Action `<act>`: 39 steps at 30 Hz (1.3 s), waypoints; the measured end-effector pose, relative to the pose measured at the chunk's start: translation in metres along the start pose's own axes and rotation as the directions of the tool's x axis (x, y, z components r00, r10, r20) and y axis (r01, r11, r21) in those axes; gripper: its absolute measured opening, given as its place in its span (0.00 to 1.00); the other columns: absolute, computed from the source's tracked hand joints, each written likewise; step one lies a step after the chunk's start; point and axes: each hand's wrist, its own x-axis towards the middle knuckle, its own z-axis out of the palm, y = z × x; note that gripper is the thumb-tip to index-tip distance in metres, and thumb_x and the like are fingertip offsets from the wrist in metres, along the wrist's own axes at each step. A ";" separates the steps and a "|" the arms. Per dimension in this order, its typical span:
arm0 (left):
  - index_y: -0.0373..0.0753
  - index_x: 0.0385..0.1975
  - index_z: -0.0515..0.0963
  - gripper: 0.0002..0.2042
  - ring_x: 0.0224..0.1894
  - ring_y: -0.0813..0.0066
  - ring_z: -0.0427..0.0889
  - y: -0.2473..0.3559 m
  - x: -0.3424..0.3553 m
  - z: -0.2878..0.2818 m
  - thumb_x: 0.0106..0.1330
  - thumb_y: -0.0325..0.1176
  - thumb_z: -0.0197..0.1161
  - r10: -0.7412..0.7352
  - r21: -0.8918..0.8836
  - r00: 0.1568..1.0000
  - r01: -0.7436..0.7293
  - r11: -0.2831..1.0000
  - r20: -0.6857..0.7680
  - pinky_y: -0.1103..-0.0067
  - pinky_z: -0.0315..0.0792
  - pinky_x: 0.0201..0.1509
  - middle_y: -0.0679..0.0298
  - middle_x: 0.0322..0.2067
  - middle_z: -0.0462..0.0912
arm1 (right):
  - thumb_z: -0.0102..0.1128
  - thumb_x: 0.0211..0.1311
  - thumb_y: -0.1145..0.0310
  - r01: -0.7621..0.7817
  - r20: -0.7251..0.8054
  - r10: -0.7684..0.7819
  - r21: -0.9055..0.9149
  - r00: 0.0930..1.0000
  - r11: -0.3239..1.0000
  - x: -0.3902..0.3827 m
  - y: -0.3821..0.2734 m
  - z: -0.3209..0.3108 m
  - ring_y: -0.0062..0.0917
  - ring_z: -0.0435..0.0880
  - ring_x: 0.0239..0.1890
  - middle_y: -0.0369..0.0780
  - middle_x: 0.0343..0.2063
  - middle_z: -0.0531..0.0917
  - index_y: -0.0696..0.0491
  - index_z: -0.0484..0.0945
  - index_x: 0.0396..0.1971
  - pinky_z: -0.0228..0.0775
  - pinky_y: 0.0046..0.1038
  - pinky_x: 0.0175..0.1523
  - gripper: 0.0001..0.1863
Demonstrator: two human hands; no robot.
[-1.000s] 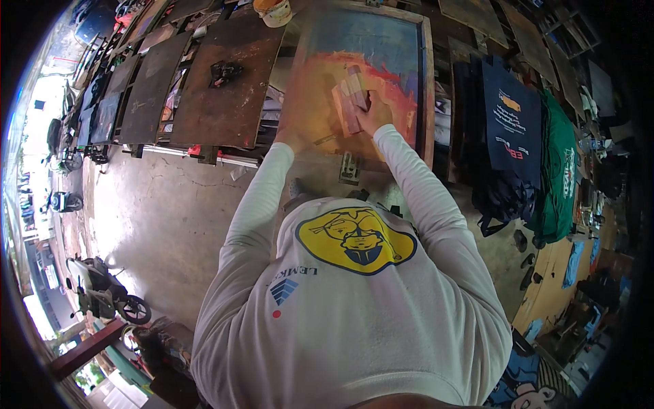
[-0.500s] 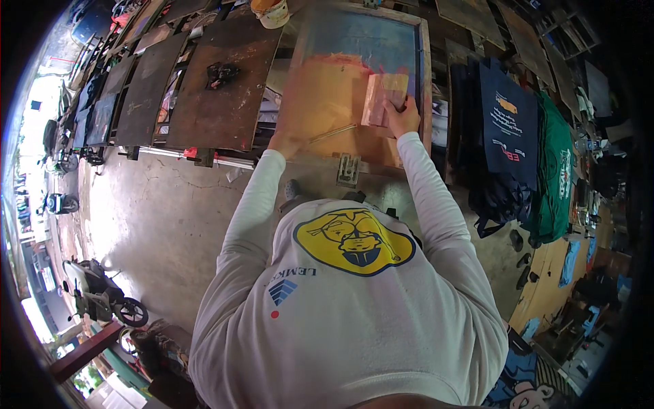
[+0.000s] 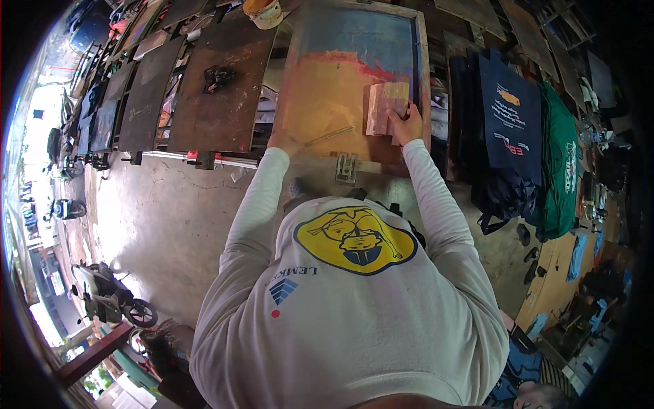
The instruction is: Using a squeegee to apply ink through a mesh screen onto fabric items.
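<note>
Right hand (image 3: 407, 124): fingers closed over the near right corner of a wooden squeegee block (image 3: 385, 109), clamped on it from below and from the right. The block stands on the mesh of a wooden-framed printing screen (image 3: 422, 75), toward the screen's right side, about midway up its length. Long axis of the block runs roughly up the picture, i.e. away from the person, slightly tilted; the working edge itself is not visible from this view. The block lies directly ahead of the right hand and touches it, so the right hand is clearly the nearer one. Left hand (image 3: 284, 142): rests at the lower left corner of the screen, on or against the frame; whether the fingers grip the frame or only press flat on it I cannot tell, since the hand is small and partly foreshortened. It sits well apart from the block, with the whole orange-inked stretch of mesh between them. Orange ink covers the middle and left of the mesh; the far part of the mesh is blue-grey. A metal hinge clamp (image 3: 346, 167) sits at the near edge of the screen, between the two forearms. Left of the screen: a row of dark brown printing boards (image 3: 225, 88) along the bench. Right of it: dark blue and green tote bags (image 3: 511, 123) hanging in a stack.
</note>
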 end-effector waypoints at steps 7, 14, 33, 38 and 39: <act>0.34 0.35 0.83 0.10 0.20 0.83 0.76 -0.021 0.003 0.000 0.61 0.35 0.69 -0.074 -0.263 0.988 0.108 0.959 0.135 0.83 0.69 0.24 0.65 0.25 0.85 | 0.73 0.48 0.51 0.004 0.086 0.007 -0.129 0.996 0.992 -0.004 -0.012 0.003 0.47 0.84 0.39 0.51 0.31 0.83 0.58 0.77 0.36 0.75 0.41 0.45 0.27; 0.33 0.33 0.83 0.13 0.17 0.86 0.68 -0.014 -0.035 -0.025 0.67 0.39 0.64 -0.103 -0.605 0.970 0.220 0.765 0.222 0.83 0.67 0.22 0.72 0.19 0.75 | 0.73 0.50 0.49 0.003 0.195 0.053 -0.276 0.979 0.961 -0.010 -0.006 -0.011 0.39 0.85 0.36 0.48 0.32 0.85 0.59 0.79 0.46 0.75 0.35 0.43 0.32; 0.37 0.31 0.83 0.11 0.25 0.64 0.83 0.034 -0.070 -0.024 0.53 0.36 0.72 0.271 -0.019 0.899 -0.295 0.955 -0.344 0.71 0.74 0.31 0.56 0.25 0.83 | 0.73 0.51 0.51 -0.045 0.102 0.057 -0.114 0.993 0.992 -0.039 -0.001 -0.044 0.40 0.83 0.49 0.53 0.46 0.83 0.65 0.74 0.54 0.74 0.33 0.55 0.38; 0.40 0.32 0.84 0.09 0.33 0.58 0.83 0.021 -0.078 -0.017 0.52 0.34 0.71 0.332 0.131 0.884 -0.306 0.943 -0.328 0.68 0.75 0.38 0.56 0.29 0.83 | 0.74 0.49 0.51 -0.058 0.136 0.075 -0.125 0.988 0.991 -0.037 -0.003 -0.050 0.41 0.83 0.49 0.54 0.46 0.83 0.65 0.75 0.53 0.74 0.34 0.55 0.38; 0.42 0.33 0.85 0.09 0.39 0.55 0.83 0.018 -0.079 -0.015 0.52 0.33 0.70 0.281 0.136 0.905 -0.250 0.959 -0.320 0.66 0.76 0.43 0.55 0.32 0.84 | 0.74 0.49 0.51 -0.043 0.128 0.057 -0.112 0.990 0.993 -0.038 -0.004 -0.051 0.41 0.83 0.49 0.54 0.45 0.83 0.65 0.75 0.53 0.74 0.34 0.55 0.38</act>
